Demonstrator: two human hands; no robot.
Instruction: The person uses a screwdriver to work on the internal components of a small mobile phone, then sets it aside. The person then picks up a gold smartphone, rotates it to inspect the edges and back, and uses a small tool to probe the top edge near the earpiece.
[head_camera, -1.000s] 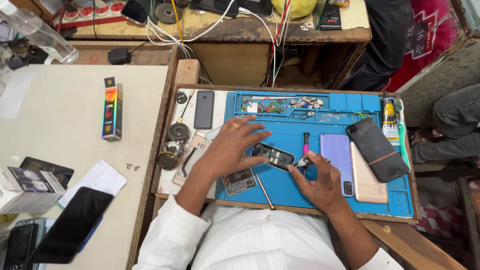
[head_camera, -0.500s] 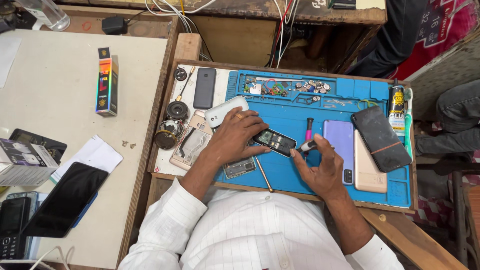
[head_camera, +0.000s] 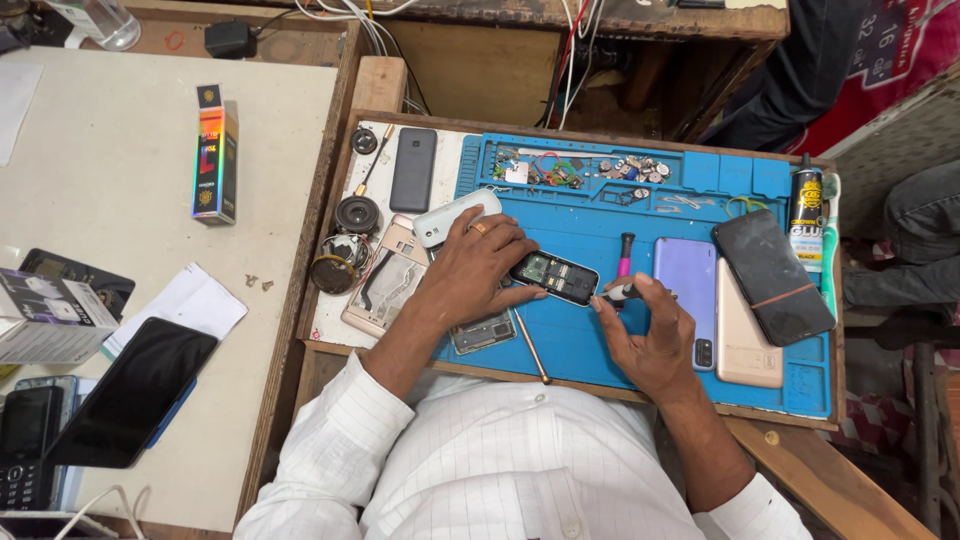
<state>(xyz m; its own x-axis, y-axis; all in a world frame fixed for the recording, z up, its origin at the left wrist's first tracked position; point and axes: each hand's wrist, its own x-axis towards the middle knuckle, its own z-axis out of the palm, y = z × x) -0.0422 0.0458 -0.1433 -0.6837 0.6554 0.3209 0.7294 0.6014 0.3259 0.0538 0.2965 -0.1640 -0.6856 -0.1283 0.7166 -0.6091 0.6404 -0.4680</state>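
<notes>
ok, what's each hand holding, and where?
Left hand pins the small opened phone by its left end; right hand pinches a screwdriver by its handle.

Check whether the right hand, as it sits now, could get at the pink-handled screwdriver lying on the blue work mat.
Probably yes. The pink-handled screwdriver lies on bare blue work mat just beyond the right hand, with nothing between them. But that hand already grips a small tool, which it would likely have to set down first.

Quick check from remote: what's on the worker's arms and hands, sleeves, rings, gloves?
Both arms wear a white shirt with a fine check, sleeves turned back at the forearms. The left hand is bare of gloves, with a ring on one finger. The right hand is gloveless too; no ring shows.
</notes>
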